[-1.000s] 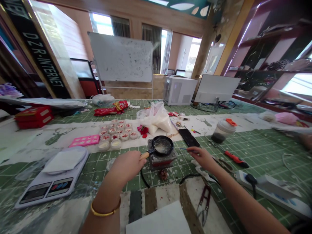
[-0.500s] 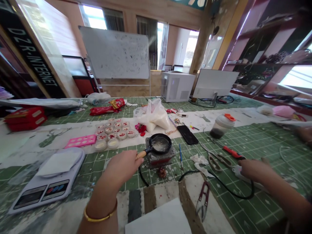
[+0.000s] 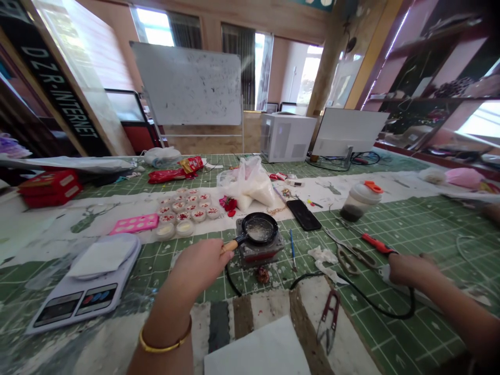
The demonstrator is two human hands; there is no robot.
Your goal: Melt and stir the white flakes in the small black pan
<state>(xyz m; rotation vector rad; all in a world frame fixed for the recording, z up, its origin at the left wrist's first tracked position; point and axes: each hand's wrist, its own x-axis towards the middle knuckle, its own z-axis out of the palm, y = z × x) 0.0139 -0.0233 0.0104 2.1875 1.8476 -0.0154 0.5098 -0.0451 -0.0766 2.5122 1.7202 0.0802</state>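
My left hand (image 3: pixel 207 263) is closed round the wooden handle of a small black frying pan (image 3: pixel 260 228). The pan rests on a small square hot plate (image 3: pixel 261 255), with a thin layer of pale stuff inside it. To the right, my right hand (image 3: pixel 408 270) is curled over a white power strip (image 3: pixel 386 275); its fingertips are hidden. Just beyond that hand lies a red-handled tool (image 3: pixel 375 244). A black cable (image 3: pixel 357 302) loops near it. In front of the hot plate sits a dark reddish lump (image 3: pixel 262 274).
Scissors (image 3: pixel 351 255), a phone (image 3: pixel 303 214), a blue brush (image 3: pixel 292 249) and a shaker bottle (image 3: pixel 359 200) lie right of the pan. Left are several filled cups (image 3: pixel 185 228), a pink mould (image 3: pixel 136 224) and a scale (image 3: pixel 84 297). Thread snips (image 3: pixel 328 319) lie in front.
The whole scene has shifted slightly to the right and up in the picture. Both hands keep their places, and the pan stays on the hot plate.
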